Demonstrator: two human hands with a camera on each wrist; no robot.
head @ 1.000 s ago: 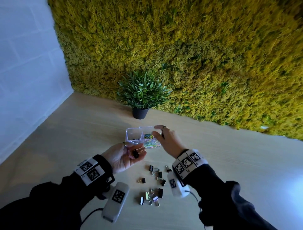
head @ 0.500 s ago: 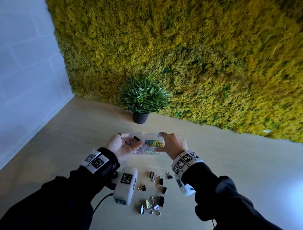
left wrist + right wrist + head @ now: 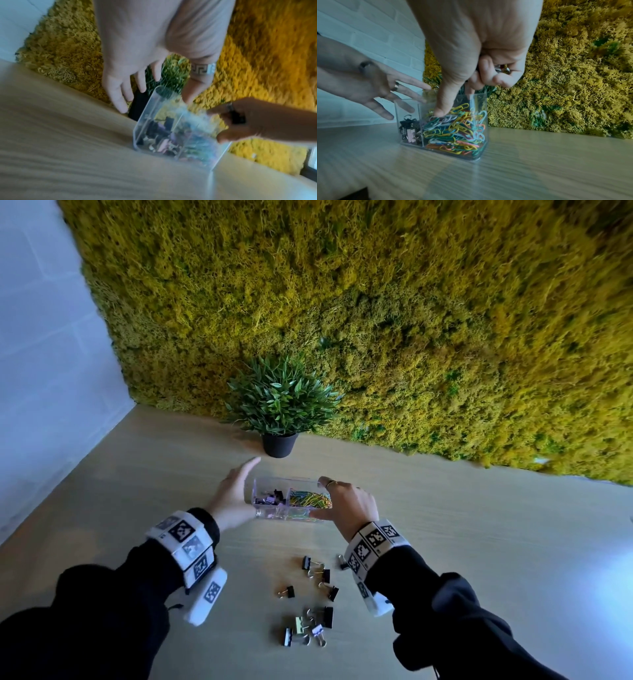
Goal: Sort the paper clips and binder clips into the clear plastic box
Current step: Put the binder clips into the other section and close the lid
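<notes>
The clear plastic box (image 3: 284, 481) stands on the wooden table (image 3: 479, 542). Its left compartment holds black and purple binder clips (image 3: 409, 128), its right compartment coloured paper clips (image 3: 453, 129). My right hand (image 3: 346, 501) pinches the box's right end, thumb (image 3: 443, 105) on the near wall and a finger over the far rim. Something dark shows among its curled fingers in the left wrist view. My left hand (image 3: 236, 491) is at the box's left end with straight, spread fingers (image 3: 373, 92) and holds nothing. Several loose binder clips (image 3: 315, 604) lie near me.
A potted green plant (image 3: 279, 405) stands just behind the box against the yellow-green moss wall (image 3: 411, 337). A white brick wall (image 3: 51, 371) bounds the table on the left. Bare tabletop stretches to the right of the box.
My left hand carried a black binder clip up to the box and now lies open without it. The right hand has kept hold of the box.
</notes>
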